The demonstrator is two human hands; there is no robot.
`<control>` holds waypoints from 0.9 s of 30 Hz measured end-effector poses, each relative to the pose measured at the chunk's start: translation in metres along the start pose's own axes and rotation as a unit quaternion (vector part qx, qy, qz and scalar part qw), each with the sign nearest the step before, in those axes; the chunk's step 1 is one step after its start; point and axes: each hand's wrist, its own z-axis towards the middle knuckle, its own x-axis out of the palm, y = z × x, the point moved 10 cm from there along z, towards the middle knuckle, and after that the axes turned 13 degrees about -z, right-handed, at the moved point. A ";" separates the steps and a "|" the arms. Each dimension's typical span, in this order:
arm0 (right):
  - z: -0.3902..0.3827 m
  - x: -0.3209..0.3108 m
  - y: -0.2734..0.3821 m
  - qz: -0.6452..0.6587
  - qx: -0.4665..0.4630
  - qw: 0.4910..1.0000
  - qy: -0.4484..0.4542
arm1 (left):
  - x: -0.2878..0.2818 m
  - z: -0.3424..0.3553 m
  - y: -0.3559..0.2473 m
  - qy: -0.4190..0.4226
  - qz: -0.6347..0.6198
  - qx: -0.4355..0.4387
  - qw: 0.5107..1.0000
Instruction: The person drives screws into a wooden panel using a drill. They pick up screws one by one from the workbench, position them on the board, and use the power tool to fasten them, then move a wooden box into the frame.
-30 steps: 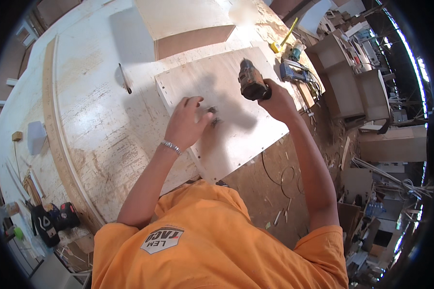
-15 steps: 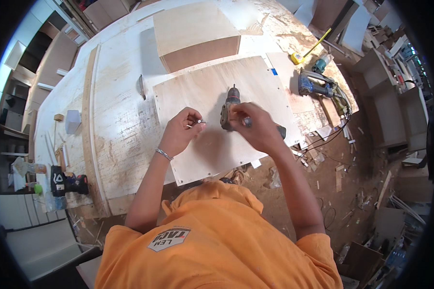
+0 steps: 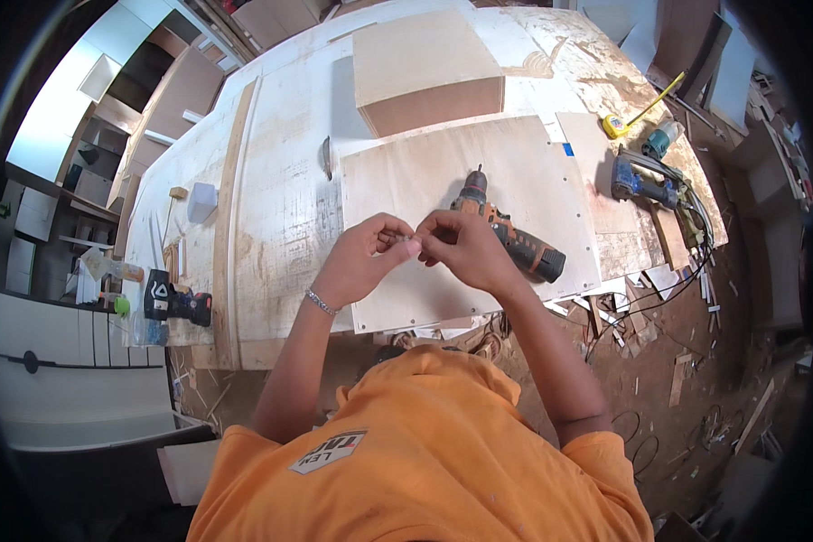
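Over a plywood panel (image 3: 406, 176), my two hands meet at the fingertips. My left hand (image 3: 370, 256), with a chain bracelet at the wrist, is closed in a pinch on something small, mostly hidden by the fingers. Thumb and fingers of my right hand (image 3: 461, 248) are pressed together against the left fingertips; what they hold, if anything, cannot be made out. Just beyond the right hand a black and orange cordless drill (image 3: 531, 253) lies on the panel, a bit in its chuck pointing away. The right hand partly covers its body. Small screw heads or holes dot the panel's edges.
A plywood box (image 3: 429, 63) stands beyond the panel. At right lie a yellow tape measure (image 3: 616, 126), a blue nail gun (image 3: 641, 181) and hoses. Another drill (image 3: 176, 303) sits at the table's left corner, near a long wood strip (image 3: 232, 226). Offcuts litter the floor.
My right hand has come off the drill and moved left to meet my left hand. The drill now lies on the panel. The whole view has shifted, moving the scene rightward.
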 end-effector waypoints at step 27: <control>0.002 0.057 0.034 -0.433 -0.070 0.835 -0.331 | -0.058 0.095 0.085 -0.031 -0.175 -0.022 0.984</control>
